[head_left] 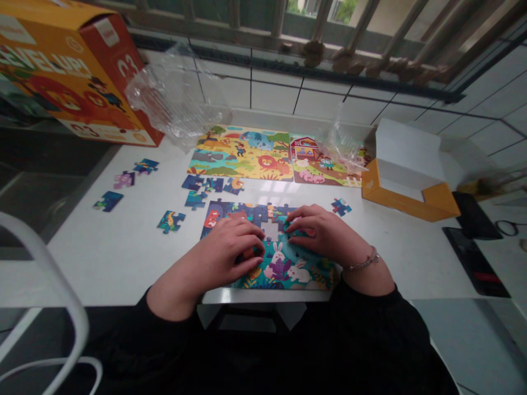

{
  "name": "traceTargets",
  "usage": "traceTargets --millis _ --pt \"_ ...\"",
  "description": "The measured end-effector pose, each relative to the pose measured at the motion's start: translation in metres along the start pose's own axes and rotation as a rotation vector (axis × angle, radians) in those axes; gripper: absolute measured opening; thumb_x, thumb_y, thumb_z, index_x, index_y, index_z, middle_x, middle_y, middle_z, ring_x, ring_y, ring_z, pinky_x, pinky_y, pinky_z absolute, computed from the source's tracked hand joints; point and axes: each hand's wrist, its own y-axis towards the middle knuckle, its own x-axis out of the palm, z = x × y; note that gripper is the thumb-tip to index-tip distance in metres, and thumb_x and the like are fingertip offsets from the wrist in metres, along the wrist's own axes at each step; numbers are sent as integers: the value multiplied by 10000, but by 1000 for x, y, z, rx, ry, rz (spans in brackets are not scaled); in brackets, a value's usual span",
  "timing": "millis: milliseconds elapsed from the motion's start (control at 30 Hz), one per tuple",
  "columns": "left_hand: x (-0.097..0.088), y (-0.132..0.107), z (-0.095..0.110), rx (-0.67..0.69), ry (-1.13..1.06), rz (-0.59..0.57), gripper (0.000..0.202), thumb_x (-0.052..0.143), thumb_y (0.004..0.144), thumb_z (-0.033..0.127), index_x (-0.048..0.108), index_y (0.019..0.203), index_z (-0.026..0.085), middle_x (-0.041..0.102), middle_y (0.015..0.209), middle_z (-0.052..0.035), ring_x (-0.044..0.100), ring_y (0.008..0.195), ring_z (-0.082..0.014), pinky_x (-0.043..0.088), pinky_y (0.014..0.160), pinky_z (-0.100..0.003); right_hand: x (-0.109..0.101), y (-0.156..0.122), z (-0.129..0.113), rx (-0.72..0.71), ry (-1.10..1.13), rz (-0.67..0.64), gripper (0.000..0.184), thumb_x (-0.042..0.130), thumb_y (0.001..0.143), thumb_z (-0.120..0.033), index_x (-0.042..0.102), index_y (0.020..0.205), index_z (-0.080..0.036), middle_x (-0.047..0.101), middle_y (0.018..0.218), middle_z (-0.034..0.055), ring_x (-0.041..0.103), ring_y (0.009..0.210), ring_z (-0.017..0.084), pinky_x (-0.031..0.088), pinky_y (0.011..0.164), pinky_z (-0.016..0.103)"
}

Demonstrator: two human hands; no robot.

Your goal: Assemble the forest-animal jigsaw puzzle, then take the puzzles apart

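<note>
A partly assembled jigsaw puzzle (280,269) with white rabbits on a teal ground lies before me, a gap showing near its middle. My left hand (230,247) rests over its left side, fingers loosely curved and thumb apart, with no piece visible in it. On the upper right part, my right hand (321,230) lies with its fingers stretched and separated, touching the puzzle beside the gap. Both palms hide part of the picture. Loose puzzle pieces (195,199) lie just above the puzzle, and a single piece (341,207) sits beyond my right hand.
More pieces (107,201) are scattered at left. Behind are a finished safari puzzle (247,153) and a farm puzzle (308,164), partly under clear plastic (343,142). An orange box (411,197) stands open at right; a large puzzle box (74,82) and plastic bag (173,99) are back left.
</note>
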Motion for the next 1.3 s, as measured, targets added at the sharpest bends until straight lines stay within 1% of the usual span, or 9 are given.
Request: traceTargets --millis 400,600,700,800,867,933,1000,1133,1300 --pt "-2 0 4 -20 0 -3 138 662 1059 360 772 1071 277 765 1319 -58 683 1266 -280 365 1259 -552 3 2 2 -18 -26 2 132 839 947 -169 867 1021 -274 836 1205 48 768 1087 242 591 1023 442" --pt "-3 -2 1 -53 30 82 182 614 1084 345 765 1070 244 775 1265 -83 698 1213 -270 503 1129 -475 2 1 2 -16 -96 25 100 853 949 -223 895 988 -306 816 1118 60 726 997 249 596 918 433" --pt "-14 -9 -3 -191 168 173 221 567 1084 325 763 1089 224 782 1227 -105 702 1178 -295 545 1041 -477 2 0 5 -13 -66 20 106 846 949 -208 894 987 -295 809 1121 66 729 992 233 599 907 404" --pt "-29 -23 -12 -402 371 253 229 560 1053 349 744 1081 214 769 1152 -124 701 1096 -325 557 997 -506 3 0 7 -15 -29 20 97 848 947 -204 891 985 -282 806 1124 71 739 987 221 600 910 391" --pt "-39 -36 -19 -565 487 295 250 575 1024 381 727 1126 212 745 1185 -149 690 1108 -357 557 998 -529 4 0 8 -15 -15 24 95 853 940 -203 891 985 -279 805 1117 73 741 982 219 601 907 386" --pt "-46 -51 -25 -732 568 305 329 570 1021 448 716 1168 193 719 1192 -188 683 1102 -396 556 975 -565 5 0 10 -11 -5 32 100 852 937 -203 891 987 -281 804 1113 74 743 984 220 604 905 383" --pt "-49 -63 -30 -870 606 288 388 579 1014 547 717 1087 191 698 1073 -195 689 1021 -405 558 912 -571 6 0 10 -8 7 40 100 850 935 -205 890 984 -282 801 1118 75 746 994 222 609 903 381" --pt "-50 -77 -37 -942 639 229 428 573 1002 639 658 878 238 627 871 -128 675 854 -350 548 773 -511 5 1 10 -12 26 46 91 832 943 -204 882 968 -276 797 1110 76 751 1002 225 613 909 387" --pt "-52 -78 -43 -952 632 221 401 558 999 609 675 894 241 643 854 -118 673 807 -334 542 729 -490 3 2 7 -18 40 43 108 812 949 -193 875 964 -280 795 1097 71 748 1013 223 610 917 382"
